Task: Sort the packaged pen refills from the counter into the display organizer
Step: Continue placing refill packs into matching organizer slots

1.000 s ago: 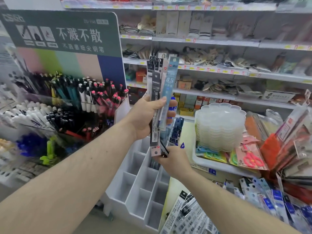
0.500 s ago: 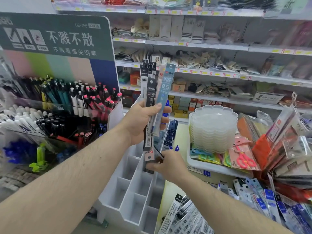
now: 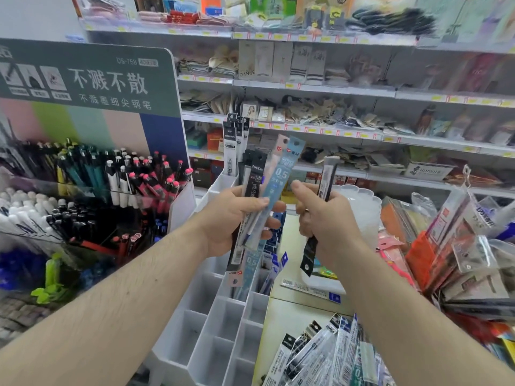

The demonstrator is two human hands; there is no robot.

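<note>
Above the organizer, left hand grips refill packs, right hand one refill

A pale cream counter top is seen at lower centre. A white plastic compartmented display organizer is set at its left edge. A loose pile of packaged pen refills in clear and black sleeves is spread over the near part. A single flat white-and-blue refill packet is laid further back, just before a white tray bearing a stack of clear scalloped plastic dishes.
</note>
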